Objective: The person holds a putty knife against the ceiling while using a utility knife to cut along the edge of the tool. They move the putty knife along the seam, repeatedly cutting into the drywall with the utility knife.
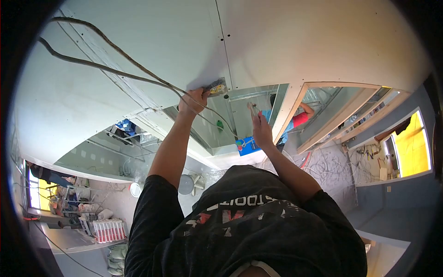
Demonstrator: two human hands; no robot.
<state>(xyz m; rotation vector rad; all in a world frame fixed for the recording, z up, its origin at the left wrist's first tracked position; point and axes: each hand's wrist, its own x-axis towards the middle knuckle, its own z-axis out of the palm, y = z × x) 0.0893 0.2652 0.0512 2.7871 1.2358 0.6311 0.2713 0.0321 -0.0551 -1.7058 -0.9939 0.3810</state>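
Observation:
My left hand is raised to a large white board, its fingers closed around a flat, dark tool with a yellowish patch. That tool resembles a wide scraper and lies against the board beside a seam and the edge of an opening. Lower and to the right, my right hand is wrapped around a small tool with a pale, flat end, perhaps a putty knife. Two grey cables run across the board and pass by my left hand. A blue box shows below, between my arms.
Wooden framing borders the openings on the right. Behind it, a co-worker's red sleeve shows. Loose cables cover the floor at right. A bucket and a grey round stool-like object stand below, with scaffolding at left.

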